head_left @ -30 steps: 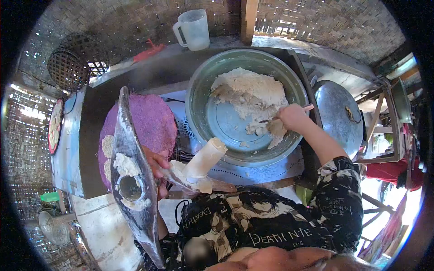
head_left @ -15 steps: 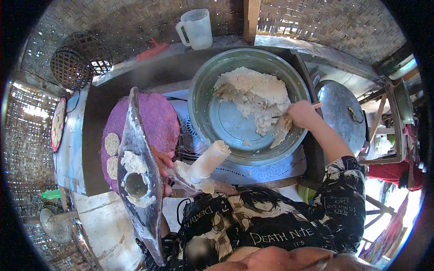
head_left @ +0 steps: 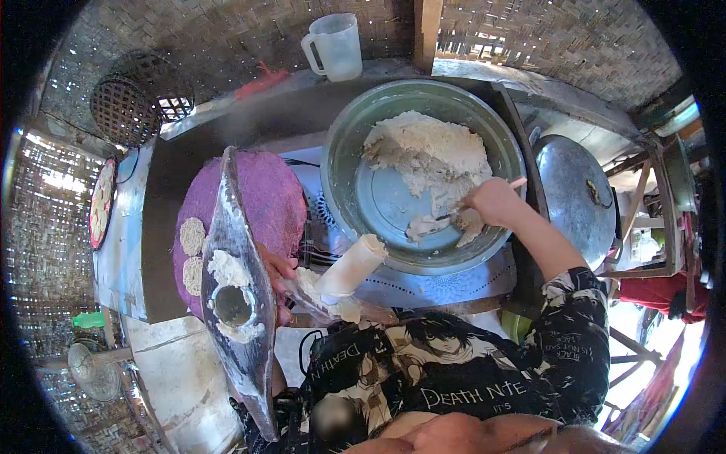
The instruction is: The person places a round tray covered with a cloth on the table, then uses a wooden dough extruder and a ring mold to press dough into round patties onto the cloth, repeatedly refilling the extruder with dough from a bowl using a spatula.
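My right hand is closed on a spoon whose tip is in the pale dough, inside the large green basin. At the left, my left hand has its fingers wrapped round part of a wooden press, between its long dark board and its other arm. The board has a round hole with dough smeared around it. A pale cylinder stands tilted on the other arm, with dough at its base. Behind the board, a round purple mat carries two flat noodle-like discs.
A plastic jug stands behind the basin, near a red bag. At the right is a large metal lid. Woven baskets hang at the back left, above a red-rimmed tray.
My right hand moved away with the spoon, then came back left and down, shifting some dough toward the basin's near side. The view has shifted slightly. My left hand keeps its hold on the press.
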`<state>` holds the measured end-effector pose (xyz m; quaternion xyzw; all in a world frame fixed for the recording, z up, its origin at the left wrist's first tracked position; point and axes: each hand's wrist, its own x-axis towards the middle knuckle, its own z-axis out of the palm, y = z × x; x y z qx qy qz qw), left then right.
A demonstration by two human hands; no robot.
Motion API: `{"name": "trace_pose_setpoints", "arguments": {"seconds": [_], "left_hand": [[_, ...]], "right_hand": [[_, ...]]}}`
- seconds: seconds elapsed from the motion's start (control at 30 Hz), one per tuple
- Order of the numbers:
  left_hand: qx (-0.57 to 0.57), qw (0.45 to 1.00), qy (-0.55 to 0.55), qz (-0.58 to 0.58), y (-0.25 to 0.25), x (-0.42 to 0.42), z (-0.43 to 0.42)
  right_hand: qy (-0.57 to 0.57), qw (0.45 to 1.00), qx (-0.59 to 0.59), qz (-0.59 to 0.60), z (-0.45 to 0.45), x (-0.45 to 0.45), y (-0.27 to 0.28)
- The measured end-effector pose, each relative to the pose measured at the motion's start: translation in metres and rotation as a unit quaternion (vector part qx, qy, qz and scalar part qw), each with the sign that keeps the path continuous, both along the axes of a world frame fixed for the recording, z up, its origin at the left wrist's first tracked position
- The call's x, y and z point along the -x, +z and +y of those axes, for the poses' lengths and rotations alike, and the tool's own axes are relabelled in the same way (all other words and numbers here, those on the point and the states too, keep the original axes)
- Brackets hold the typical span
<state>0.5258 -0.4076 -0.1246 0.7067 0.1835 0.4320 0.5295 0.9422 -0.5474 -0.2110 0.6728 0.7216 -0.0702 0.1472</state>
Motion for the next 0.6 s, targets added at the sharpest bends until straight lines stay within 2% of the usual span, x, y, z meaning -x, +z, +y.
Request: {"name": "trace_pose_setpoints", "arguments": {"seconds": [0.2, 0.3, 0.4, 0.5, 0.6], "left_hand": [[0.001, 1.000, 0.002, 0.006, -0.001, 0.003, -0.001], [0.003, 1.000, 0.008, 0.006, -0.001, 0.006, -0.002], [0.008, 1.000, 0.011, 0.007, -0.003, 0.006, -0.002], [0.007, 1.000, 0.011, 0.003, -0.003, 0.006, -0.001], [0.007, 1.000, 0.014, 0.006, -0.004, 0.008, -0.002]], "right_hand": [[0.023, 0.998, 0.023, 0.054, 0.001, 0.013, -0.002], [-0.006, 0.996, 0.084, -0.017, -0.007, 0.004, 0.029], [-0.089, 0.985, 0.123, -0.082, -0.017, -0.009, 0.057], [-0.133, 0.974, 0.152, -0.098, -0.017, -0.011, 0.071], [-0.112, 0.974, 0.144, -0.133, -0.007, -0.011, 0.092]]}}
